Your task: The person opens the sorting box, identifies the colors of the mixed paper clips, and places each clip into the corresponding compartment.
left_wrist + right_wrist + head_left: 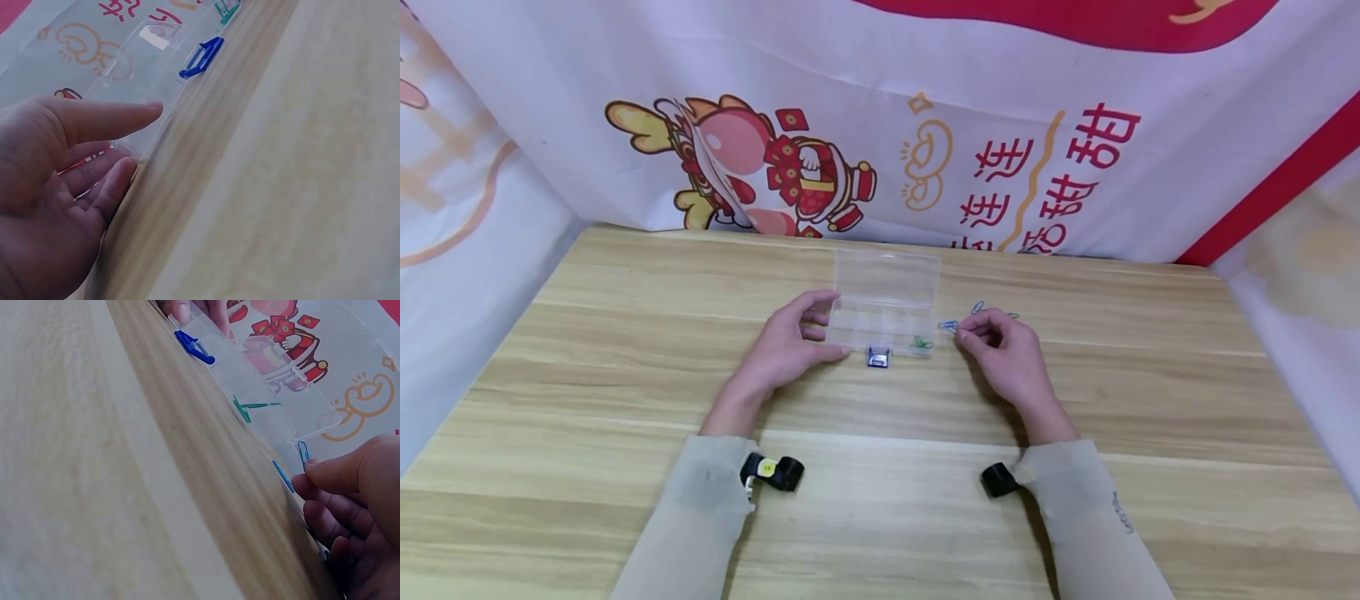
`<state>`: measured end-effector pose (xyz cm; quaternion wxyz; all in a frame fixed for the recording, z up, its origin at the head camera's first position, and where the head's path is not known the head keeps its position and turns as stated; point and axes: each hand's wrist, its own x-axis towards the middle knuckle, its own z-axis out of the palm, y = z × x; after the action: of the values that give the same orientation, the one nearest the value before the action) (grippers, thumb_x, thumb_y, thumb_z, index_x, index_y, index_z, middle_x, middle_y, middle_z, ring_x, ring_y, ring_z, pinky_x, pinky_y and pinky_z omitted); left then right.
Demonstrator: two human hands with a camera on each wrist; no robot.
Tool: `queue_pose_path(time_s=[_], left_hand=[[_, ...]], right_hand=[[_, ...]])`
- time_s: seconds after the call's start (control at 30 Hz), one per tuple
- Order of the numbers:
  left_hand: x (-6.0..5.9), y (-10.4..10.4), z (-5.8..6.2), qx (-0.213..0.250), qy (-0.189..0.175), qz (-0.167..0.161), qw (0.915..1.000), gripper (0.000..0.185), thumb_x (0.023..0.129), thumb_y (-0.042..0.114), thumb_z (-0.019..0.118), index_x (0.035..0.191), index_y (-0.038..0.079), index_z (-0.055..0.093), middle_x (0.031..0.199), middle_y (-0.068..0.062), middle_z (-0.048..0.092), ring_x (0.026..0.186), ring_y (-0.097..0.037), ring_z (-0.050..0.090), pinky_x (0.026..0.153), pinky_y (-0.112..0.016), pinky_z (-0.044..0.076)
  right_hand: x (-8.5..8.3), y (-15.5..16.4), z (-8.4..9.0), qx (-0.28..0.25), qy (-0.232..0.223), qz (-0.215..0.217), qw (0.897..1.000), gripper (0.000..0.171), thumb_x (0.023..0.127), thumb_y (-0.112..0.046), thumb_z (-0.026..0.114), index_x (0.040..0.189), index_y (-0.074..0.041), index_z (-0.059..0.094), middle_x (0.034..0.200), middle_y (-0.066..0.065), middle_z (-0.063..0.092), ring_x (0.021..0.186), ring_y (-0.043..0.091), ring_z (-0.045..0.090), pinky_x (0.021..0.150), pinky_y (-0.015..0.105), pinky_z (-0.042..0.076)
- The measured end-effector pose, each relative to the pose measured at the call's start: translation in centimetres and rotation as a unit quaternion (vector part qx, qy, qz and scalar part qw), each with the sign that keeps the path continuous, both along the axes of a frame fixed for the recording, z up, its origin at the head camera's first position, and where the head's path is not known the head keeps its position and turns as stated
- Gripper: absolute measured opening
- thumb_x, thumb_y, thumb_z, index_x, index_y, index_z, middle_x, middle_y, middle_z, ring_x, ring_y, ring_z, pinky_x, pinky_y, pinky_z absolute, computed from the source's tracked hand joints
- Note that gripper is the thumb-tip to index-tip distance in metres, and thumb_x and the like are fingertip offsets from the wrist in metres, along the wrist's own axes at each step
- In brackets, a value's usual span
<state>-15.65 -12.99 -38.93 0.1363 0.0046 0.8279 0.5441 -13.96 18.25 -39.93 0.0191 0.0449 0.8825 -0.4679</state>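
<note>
A clear plastic compartment box (856,340) lies on the table with its clear lid (887,279) raised at the back. My left hand (790,342) holds the box's left end, thumb along the front edge and fingers at the side and back. The blue latch (877,357) sticks out in front. Green paper clips (922,342) lie in the front right compartment. Just right of the box, my right hand (1009,350) pinches a blue paper clip (304,453) between thumb and fingers. Another blue paper clip (283,475) lies beside the fingertips.
More paper clips lie behind the right hand, among them a blue one (977,307) and a green one (1013,316), partly hidden. A printed cloth (887,167) hangs along the back edge of the wooden table (880,517).
</note>
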Motion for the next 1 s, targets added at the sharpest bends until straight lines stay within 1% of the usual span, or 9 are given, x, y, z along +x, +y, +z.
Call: queue_pose_path(time_s=[0.27,0.4,0.53,0.63,0.83,1.0], left_hand=[[-0.1,0.0,-0.1,-0.009,-0.002,0.003,1.0,0.078,0.089,0.01,0.088,0.158,0.026,0.054,0.138,-0.011,0.06,0.121,-0.03,0.059,0.106,-0.043,0.052],[-0.1,0.0,-0.3,-0.007,-0.001,0.003,1.0,0.079,0.089,0.01,0.088,0.159,0.026,0.053,0.139,-0.011,0.06,0.121,-0.029,0.058,0.106,-0.042,0.052],[-0.1,0.0,-0.5,-0.007,0.001,0.009,0.9999,0.08,0.089,0.011,0.088,0.159,0.027,0.053,0.139,-0.011,0.061,0.122,-0.03,0.059,0.106,-0.043,0.052],[-0.1,0.0,-0.6,-0.01,0.004,0.015,0.9998,0.08,0.089,0.012,0.088,0.159,0.028,0.053,0.139,-0.011,0.062,0.121,-0.03,0.059,0.106,-0.043,0.052],[0.0,0.0,-0.6,-0.017,0.008,0.018,0.9997,0.08,0.089,0.014,0.089,0.159,0.028,0.053,0.138,-0.011,0.063,0.121,-0.03,0.06,0.106,-0.043,0.053],[0.0,0.2,-0.6,-0.015,0.014,0.014,0.9997,0.079,0.089,0.014,0.089,0.158,0.028,0.054,0.137,-0.011,0.063,0.12,-0.03,0.06,0.105,-0.044,0.053]], right_hand=[[0.1,0.0,0.3,-0.01,-0.01,-0.012,1.0,0.018,0.107,-0.025,0.069,0.118,-0.012,0.074,0.116,0.01,0.07,0.106,0.024,0.059,0.095,0.035,0.049],[0.1,0.1,0.4,-0.022,-0.017,-0.021,0.999,0.018,0.106,-0.026,0.069,0.119,-0.014,0.073,0.119,0.009,0.069,0.108,0.025,0.059,0.098,0.036,0.048],[-0.1,0.2,0.4,-0.038,-0.013,-0.03,0.999,0.018,0.106,-0.026,0.069,0.118,-0.013,0.072,0.119,0.008,0.07,0.107,0.025,0.059,0.098,0.036,0.049],[-0.2,0.1,0.6,-0.049,-0.011,-0.038,0.998,0.017,0.106,-0.024,0.069,0.118,-0.013,0.072,0.118,0.008,0.07,0.106,0.023,0.059,0.095,0.034,0.051],[-0.2,-0.1,1.6,-0.056,-0.009,-0.056,0.997,0.017,0.106,-0.026,0.07,0.118,-0.015,0.073,0.114,0.005,0.069,0.102,0.02,0.059,0.082,0.028,0.054],[-0.4,-0.6,2.1,-0.045,0.011,-0.038,0.998,0.017,0.103,-0.023,0.073,0.117,-0.012,0.076,0.111,0.007,0.072,0.099,0.02,0.06,0.077,0.025,0.053]])
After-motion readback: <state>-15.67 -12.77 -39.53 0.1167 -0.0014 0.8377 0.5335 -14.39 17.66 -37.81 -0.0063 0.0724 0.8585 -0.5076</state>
